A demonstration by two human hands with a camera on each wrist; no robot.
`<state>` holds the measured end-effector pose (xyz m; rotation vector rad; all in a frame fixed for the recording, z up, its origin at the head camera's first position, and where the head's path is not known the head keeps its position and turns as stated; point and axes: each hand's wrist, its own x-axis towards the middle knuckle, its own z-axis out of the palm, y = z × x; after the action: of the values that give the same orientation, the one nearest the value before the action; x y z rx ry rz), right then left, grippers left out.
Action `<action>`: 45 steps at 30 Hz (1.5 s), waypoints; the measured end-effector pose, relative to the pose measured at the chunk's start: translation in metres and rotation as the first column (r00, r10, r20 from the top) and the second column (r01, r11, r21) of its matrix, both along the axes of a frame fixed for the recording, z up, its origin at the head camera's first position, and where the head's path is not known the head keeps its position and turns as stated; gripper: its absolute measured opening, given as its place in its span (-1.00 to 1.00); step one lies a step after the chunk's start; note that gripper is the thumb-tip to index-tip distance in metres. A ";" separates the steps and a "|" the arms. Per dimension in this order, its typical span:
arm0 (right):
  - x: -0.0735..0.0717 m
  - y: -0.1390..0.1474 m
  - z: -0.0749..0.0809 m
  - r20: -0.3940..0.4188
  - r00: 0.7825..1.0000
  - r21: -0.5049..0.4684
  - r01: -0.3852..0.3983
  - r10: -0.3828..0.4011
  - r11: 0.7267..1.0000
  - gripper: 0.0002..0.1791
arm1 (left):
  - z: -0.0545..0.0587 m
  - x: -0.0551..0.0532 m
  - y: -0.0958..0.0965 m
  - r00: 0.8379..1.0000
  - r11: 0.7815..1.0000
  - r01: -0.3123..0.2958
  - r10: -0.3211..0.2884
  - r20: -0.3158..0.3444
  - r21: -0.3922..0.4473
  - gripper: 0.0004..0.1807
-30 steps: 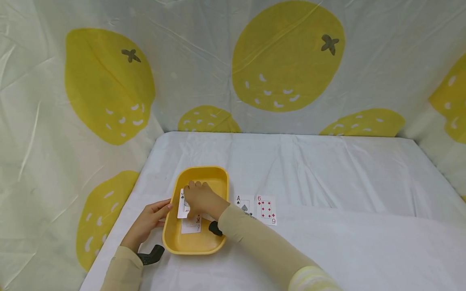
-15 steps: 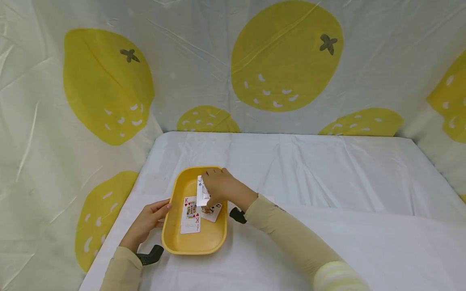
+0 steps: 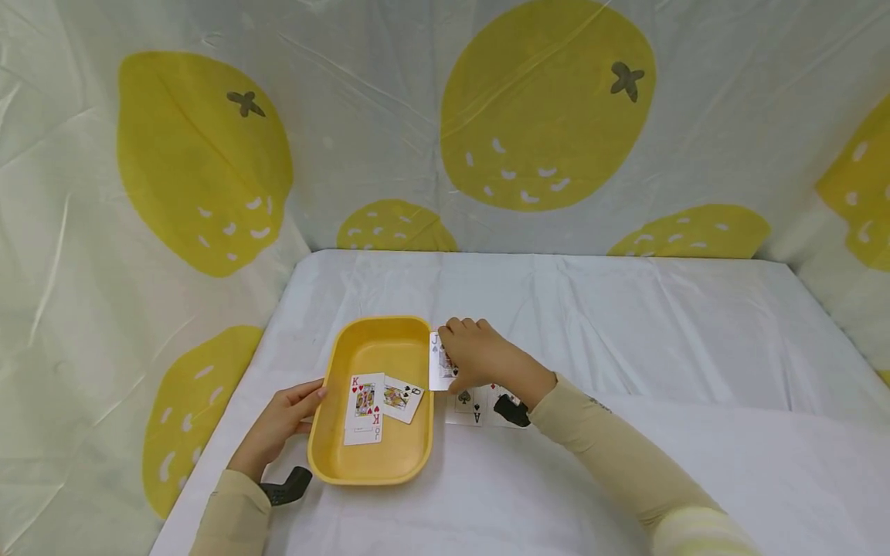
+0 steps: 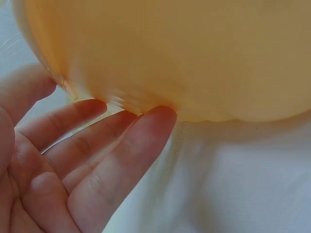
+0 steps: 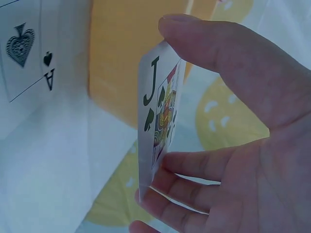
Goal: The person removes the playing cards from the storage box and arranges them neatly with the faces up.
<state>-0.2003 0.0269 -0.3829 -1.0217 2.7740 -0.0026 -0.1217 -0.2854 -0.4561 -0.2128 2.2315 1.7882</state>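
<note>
My right hand [image 3: 480, 347] pinches a jack of spades [image 5: 158, 109] between thumb and fingers, just beyond the right rim of the yellow tray [image 3: 327, 463]. The right wrist view shows that card on edge, bending slightly. At the tray's left rim, my left hand [image 3: 281, 425] holds the tray wall with its fingertips. Inside the tray, a king of hearts [image 3: 365, 398] lies face up over another card whose lower edge peeks out. A tilted queen of spades [image 3: 398, 398] lies beside it.
An ace of spades [image 3: 464, 405] lies on the white cloth [image 3: 528, 494] right of the tray. Beside it is a red-marked card [image 3: 490, 413], mostly covered by my right wrist's black camera [image 3: 511, 411]. Lemon-print fabric [image 3: 549, 108] stands behind and at the sides.
My right hand has lifted the jack of spades from above the tray's left part and carried it right, past the rim. The king and queen became uncovered. My left hand stays put.
</note>
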 end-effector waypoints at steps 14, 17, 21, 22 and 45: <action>0.008 0.050 -0.006 0.036 0.999 -0.051 0.037 -0.035 0.998 -0.01 | -0.002 0.000 -0.003 1.000 1.000 0.008 -0.008 -0.011 0.009 -0.40; 0.011 0.062 -0.011 0.040 0.998 -0.060 0.057 -0.054 0.997 -0.03 | -0.001 0.001 -0.004 1.000 1.000 0.007 -0.007 -0.002 0.001 -0.41; 0.014 0.079 -0.021 0.047 0.996 -0.068 0.085 -0.082 0.994 -0.05 | 0.001 0.000 -0.004 1.000 1.000 0.012 -0.012 0.003 0.003 -0.43; 0.015 0.083 -0.023 0.050 0.995 -0.071 0.090 -0.087 0.993 -0.05 | 0.001 0.000 -0.004 1.000 1.000 0.013 -0.013 0.004 0.004 -0.43; 0.037 0.127 -0.054 0.184 0.966 -0.066 0.197 -0.182 0.978 -0.05 | 0.001 0.002 -0.006 1.000 1.000 -0.002 0.002 0.005 -0.019 -0.38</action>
<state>-0.1637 0.1535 -0.4369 -0.7299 2.7142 -0.2270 -0.1194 -0.2909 -0.4555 -0.2237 2.2469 1.7658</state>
